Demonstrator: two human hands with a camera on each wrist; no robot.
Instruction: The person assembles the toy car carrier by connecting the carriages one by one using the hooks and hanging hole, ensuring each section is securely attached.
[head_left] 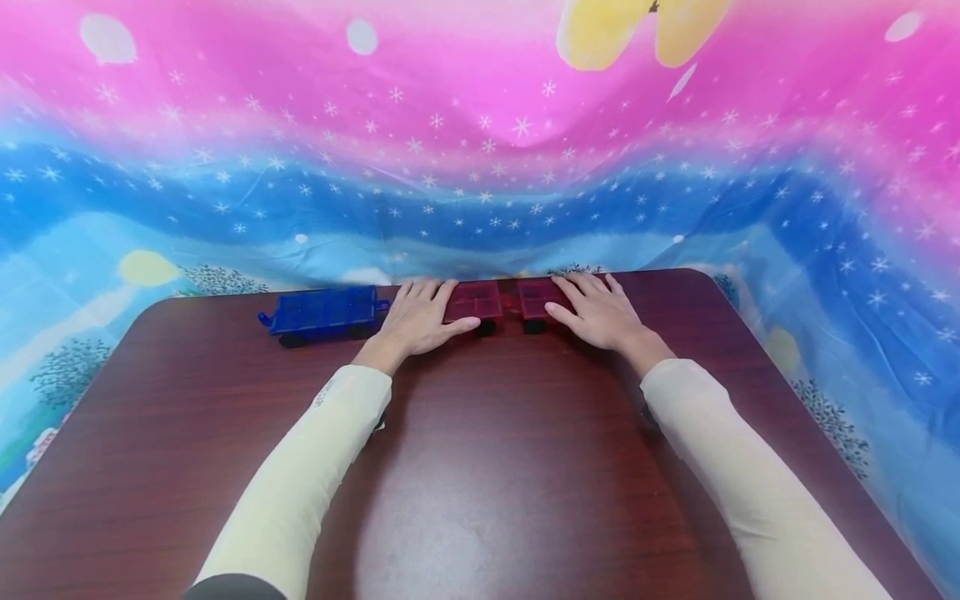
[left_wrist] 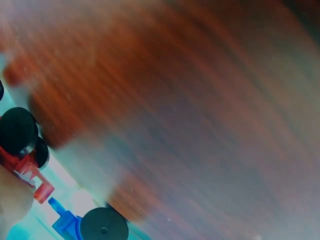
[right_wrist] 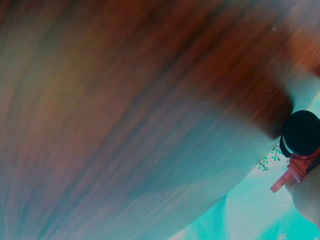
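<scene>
Two translucent red toy train cars with black wheels stand in line along the table's far edge. In the head view, my left hand (head_left: 420,317) holds the left red car (head_left: 480,302) across its width, thumb along the near side. My right hand (head_left: 600,315) grips the right red car (head_left: 536,298), thumb at the near side and fingers towards the far side. Red couplings (head_left: 509,301) lie between the cars; whether they are hooked cannot be told. A blue toy train car (head_left: 324,312) stands just left of my left hand. Its hook (left_wrist: 59,206) is near a red hook (left_wrist: 42,192) in the left wrist view.
The dark wooden table (head_left: 480,467) has rounded far corners. Right behind it hangs a pink and blue patterned cloth (head_left: 480,200), which also runs down both sides. The cars stand close to the far table edge.
</scene>
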